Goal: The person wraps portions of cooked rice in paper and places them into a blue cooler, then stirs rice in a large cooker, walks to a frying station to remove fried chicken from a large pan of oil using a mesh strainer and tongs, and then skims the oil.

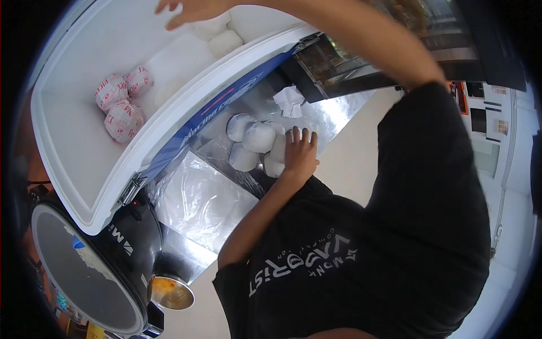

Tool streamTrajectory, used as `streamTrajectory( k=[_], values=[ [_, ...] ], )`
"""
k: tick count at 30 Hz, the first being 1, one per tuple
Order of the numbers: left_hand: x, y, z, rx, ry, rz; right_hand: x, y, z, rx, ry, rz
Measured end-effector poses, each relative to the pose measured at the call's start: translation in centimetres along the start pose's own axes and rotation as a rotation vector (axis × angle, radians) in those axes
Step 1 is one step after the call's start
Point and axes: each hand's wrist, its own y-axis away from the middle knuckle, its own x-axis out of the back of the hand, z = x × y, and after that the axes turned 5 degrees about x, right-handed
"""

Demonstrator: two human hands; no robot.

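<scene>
My left hand (301, 154) is curled over a white wrapped bundle (278, 148) at the right side of a cluster on the steel counter (334, 112). Several similar round white bundles (258, 137) sit close against it, some stacked. My right hand (190, 12) reaches over the open white cooler box (67, 127), fingers apart and holding nothing visible. Beneath it in the cooler lie pale round bundles (225, 43), partly hidden by the hand and forearm. Three paper-wrapped bundles with red print (124, 121) rest together at the cooler's near end.
A large black rice cooker (139, 237) stands open, with some rice (94, 262) and a blue utensil (78, 242) inside. Clear plastic sheets (199, 195) cover part of the counter. Nearby are a metal bowl (180, 296), crumpled white paper (290, 101) and a glass display case (324, 63).
</scene>
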Motion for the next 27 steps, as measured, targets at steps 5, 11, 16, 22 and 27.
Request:
streamTrajectory(
  k=[5,11,16,22,27],
  values=[
    [-6.4,-1.7,-1.5,0.144,-0.748,-0.098,10.9,10.4,-13.9,-0.352,-0.467,0.416],
    [-7.5,-3.3,-1.4,0.139,-0.978,-0.278,-0.9,27.6,-19.8,-0.834,-0.701,0.374],
    [-8.1,-3.6,-0.8,0.112,-0.865,-0.213,-12.8,39.5,-23.9,-1.305,-0.804,0.650],
    [-5.4,-1.7,-0.3,-0.110,-0.400,0.070,-15.2,41.6,-27.4,-1.248,-1.746,1.016],
    [-2.2,-2.0,0.9,-0.080,-0.041,0.049,-13.9,41.2,-25.6,-1.211,-1.588,1.039]
  ],
)
